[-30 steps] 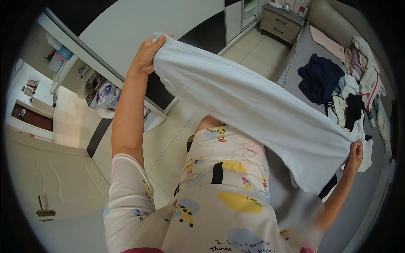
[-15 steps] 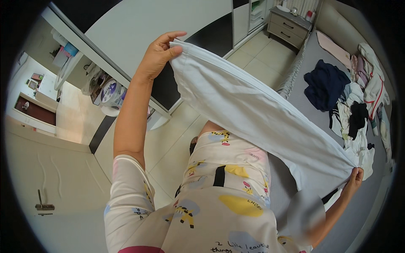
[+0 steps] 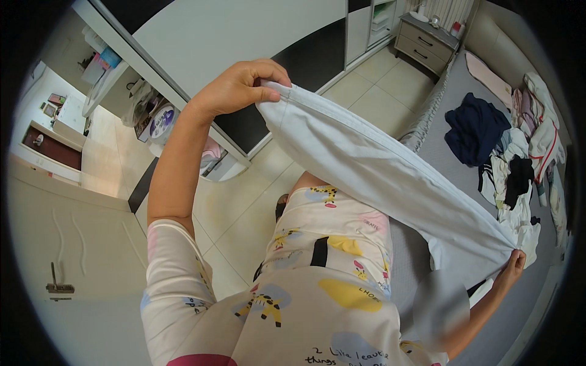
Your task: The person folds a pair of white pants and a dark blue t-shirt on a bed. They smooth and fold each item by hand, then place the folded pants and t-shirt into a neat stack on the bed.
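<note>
A pair of pale blue-white trousers (image 3: 366, 165) is stretched slantwise in front of my body, its legs laid together. My left hand (image 3: 244, 91), raised at the upper middle, pinches the narrow leg end between thumb and fingers. At the lower right my right hand (image 3: 514, 266) grips the wider end by a corner, over the bed. The upper edge between both hands runs nearly straight, while the cloth below hangs in soft creases. A blurred patch hides part of the area by my right forearm.
On the grey bed (image 3: 421, 268) at the right lie a dark navy garment (image 3: 476, 129) and a heap of light and black clothes (image 3: 516, 183). A nightstand (image 3: 427, 44) stands beyond. Sliding wardrobe doors (image 3: 244, 30) rise ahead; a door (image 3: 91, 262) is at the left.
My left hand has come down and to the right, its wrist bending more, bringing the leg end nearer my right hand. My right hand keeps its grip, almost in place.
</note>
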Tool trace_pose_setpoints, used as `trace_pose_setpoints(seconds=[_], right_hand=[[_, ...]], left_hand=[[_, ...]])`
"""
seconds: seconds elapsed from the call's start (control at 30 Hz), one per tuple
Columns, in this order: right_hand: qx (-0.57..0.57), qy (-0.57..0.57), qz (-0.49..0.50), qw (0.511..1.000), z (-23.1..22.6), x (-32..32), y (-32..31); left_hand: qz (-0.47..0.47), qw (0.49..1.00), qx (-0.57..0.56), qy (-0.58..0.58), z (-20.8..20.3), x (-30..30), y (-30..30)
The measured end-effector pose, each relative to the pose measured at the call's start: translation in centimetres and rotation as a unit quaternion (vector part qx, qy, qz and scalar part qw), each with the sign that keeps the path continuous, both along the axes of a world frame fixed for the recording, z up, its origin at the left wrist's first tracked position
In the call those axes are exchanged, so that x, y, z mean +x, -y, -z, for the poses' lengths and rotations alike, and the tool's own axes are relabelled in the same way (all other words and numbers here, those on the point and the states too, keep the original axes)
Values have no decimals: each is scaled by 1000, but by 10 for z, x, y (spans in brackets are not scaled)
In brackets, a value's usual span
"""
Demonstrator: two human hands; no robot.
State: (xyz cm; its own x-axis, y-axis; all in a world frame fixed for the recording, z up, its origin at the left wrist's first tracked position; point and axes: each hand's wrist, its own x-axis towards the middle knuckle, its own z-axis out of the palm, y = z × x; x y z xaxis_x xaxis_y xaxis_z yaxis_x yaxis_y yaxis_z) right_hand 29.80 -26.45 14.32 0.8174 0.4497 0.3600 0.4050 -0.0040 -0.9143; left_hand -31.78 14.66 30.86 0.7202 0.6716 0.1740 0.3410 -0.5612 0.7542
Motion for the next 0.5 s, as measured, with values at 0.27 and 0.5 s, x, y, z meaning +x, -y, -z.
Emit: trace_pose_setpoints(seconds=[0.27, 0.5], right_hand=[[-11, -22, 13, 1000, -8, -10, 13], [-84, 31, 36, 995, -18, -40, 28]], left_hand=[[-11, 999, -6, -31, 5, -7, 6], [-138, 982, 48, 117, 30, -36, 6]])
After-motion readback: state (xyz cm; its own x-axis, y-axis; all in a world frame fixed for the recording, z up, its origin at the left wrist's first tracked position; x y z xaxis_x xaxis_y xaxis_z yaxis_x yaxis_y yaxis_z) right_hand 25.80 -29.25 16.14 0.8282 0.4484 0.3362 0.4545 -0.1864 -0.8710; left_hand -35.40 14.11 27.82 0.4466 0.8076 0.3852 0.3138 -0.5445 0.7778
